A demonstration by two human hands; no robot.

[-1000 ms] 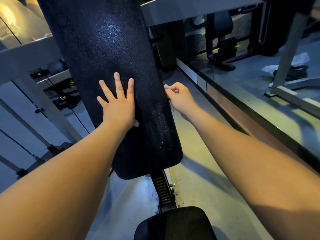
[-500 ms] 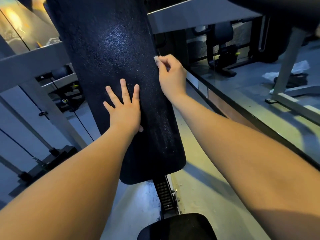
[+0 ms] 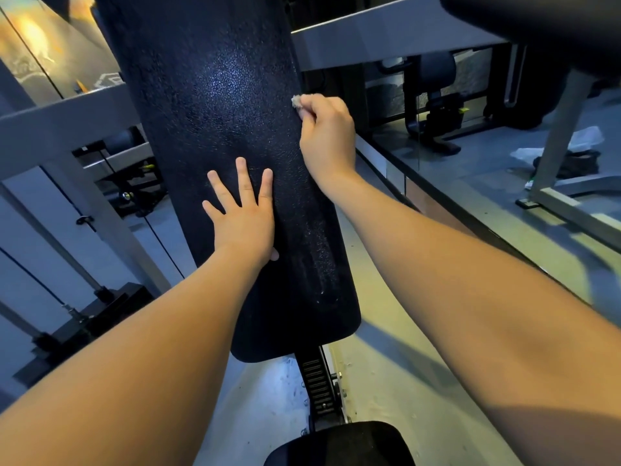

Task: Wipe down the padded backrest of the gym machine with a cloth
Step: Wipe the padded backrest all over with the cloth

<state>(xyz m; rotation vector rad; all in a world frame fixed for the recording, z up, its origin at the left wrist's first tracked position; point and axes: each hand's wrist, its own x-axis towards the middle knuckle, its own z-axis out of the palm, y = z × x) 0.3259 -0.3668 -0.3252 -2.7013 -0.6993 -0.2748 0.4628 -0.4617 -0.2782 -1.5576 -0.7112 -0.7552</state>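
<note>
Left hand (image 3: 243, 216) is laid flat, fingers spread, on the padded backrest (image 3: 208, 95); this is judged to steady the pad against wiping pressure. Right hand (image 3: 327, 136), up and right of the left, is curled round a small pale cloth (image 3: 296, 101), which is pressed to the backrest's right edge. Faint streaks are noted below the right hand, so the wipe is probably partway done.
</note>
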